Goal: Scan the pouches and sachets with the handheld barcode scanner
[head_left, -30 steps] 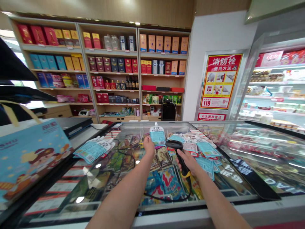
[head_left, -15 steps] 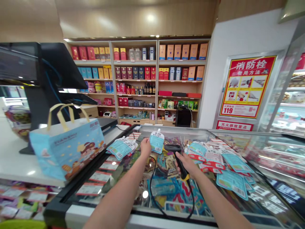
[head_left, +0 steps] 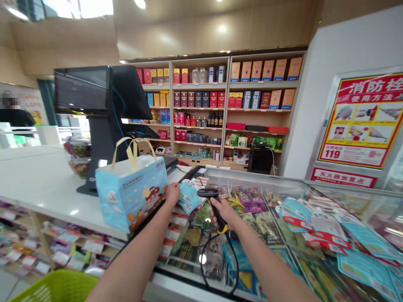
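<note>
Left hand: we hold pouches over the freezer.
Right hand: we clamp the scanner, aimed at them, hands apart.

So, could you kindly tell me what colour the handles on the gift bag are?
The handles are pale yellow, best seen in the head view.

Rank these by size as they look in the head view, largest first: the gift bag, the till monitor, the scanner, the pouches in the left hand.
1. gift bag
2. till monitor, though it stands farther off, so this may understate it
3. pouches and scanner: they look alike, and hands partly cover both, so unranked
</note>
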`<move>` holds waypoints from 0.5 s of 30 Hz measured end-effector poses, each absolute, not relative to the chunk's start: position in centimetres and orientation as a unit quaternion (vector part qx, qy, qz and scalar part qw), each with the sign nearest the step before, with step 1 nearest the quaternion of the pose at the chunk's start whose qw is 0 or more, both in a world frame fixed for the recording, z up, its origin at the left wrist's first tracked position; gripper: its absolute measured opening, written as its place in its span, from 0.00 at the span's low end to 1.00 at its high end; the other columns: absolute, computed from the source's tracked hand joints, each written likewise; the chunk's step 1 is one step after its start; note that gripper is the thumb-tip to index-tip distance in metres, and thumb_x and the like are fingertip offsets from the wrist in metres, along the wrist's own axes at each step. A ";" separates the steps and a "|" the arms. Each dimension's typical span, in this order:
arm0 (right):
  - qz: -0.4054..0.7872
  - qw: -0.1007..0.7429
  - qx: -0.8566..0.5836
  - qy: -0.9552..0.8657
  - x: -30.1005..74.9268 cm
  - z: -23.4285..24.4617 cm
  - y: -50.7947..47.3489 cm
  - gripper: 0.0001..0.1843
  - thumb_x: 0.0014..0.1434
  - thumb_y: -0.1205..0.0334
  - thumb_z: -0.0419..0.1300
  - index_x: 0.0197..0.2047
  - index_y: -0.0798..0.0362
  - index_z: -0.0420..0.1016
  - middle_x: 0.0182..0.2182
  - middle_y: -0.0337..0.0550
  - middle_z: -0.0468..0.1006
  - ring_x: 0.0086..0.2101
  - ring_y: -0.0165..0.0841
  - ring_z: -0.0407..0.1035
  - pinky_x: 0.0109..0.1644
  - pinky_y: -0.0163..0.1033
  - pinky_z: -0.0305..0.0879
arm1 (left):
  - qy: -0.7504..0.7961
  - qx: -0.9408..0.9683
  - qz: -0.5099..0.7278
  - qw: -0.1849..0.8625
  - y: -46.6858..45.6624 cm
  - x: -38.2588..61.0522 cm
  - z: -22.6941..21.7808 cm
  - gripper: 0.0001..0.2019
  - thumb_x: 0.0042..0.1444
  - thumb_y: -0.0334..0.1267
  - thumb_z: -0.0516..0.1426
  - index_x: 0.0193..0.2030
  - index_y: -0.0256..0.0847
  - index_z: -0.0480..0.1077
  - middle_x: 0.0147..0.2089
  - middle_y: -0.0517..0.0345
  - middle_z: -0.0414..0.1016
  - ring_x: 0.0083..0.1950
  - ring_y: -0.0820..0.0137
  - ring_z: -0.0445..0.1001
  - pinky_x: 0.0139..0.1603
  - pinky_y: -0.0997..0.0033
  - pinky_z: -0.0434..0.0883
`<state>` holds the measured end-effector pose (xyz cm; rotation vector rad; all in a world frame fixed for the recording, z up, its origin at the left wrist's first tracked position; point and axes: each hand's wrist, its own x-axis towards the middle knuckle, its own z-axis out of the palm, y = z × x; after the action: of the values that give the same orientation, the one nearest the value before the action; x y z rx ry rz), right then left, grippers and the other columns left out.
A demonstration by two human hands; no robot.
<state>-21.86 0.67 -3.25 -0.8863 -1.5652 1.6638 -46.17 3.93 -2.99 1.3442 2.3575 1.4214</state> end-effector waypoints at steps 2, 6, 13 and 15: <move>0.639 0.329 -0.346 -0.604 -22.7 -3.4 0.5 0.24 0.49 0.39 0.57 0.35 0.51 0.58 0.15 0.28 0.67 0.12 0.25 0.60 0.13 0.30 0.60 | 0.777 0.457 0.433 0.005 3.7 -46.4 -2.9 0.13 0.51 0.27 0.49 0.36 0.35 0.74 0.37 0.47 0.78 0.40 0.63 0.76 0.40 0.70 0.68; 0.643 0.325 -0.355 -0.595 -22.5 -3.9 0.4 0.23 0.50 0.40 0.57 0.36 0.51 0.59 0.15 0.29 0.68 0.12 0.25 0.60 0.13 0.30 0.60 | 0.700 0.604 0.370 -0.089 2.6 -46.3 -2.7 0.17 0.55 0.34 0.51 0.51 0.36 0.70 0.52 0.45 0.73 0.55 0.61 0.69 0.56 0.63 0.63; 0.632 0.384 -0.386 -0.552 -18.9 -4.3 1.1 0.19 0.54 0.44 0.56 0.35 0.52 0.60 0.15 0.30 0.68 0.12 0.24 0.60 0.13 0.29 0.59 | 0.491 0.861 0.060 -0.122 -0.6 -46.1 -2.8 0.42 0.42 0.54 0.62 0.65 0.51 0.54 0.70 0.46 0.47 0.69 0.48 0.42 0.63 0.39 0.44; 0.620 0.402 -0.405 -0.538 -17.8 -4.1 1.2 0.18 0.55 0.45 0.56 0.33 0.52 0.61 0.14 0.31 0.67 0.11 0.24 0.59 0.13 0.29 0.58 | 0.477 0.868 0.026 -0.135 -0.4 -45.7 -3.1 0.40 0.44 0.55 0.61 0.64 0.51 0.56 0.69 0.46 0.48 0.69 0.47 0.43 0.62 0.39 0.44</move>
<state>-17.85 1.23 -4.09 -1.0229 -1.3603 1.5669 -45.73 -0.35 -3.08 2.9883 1.6439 0.0886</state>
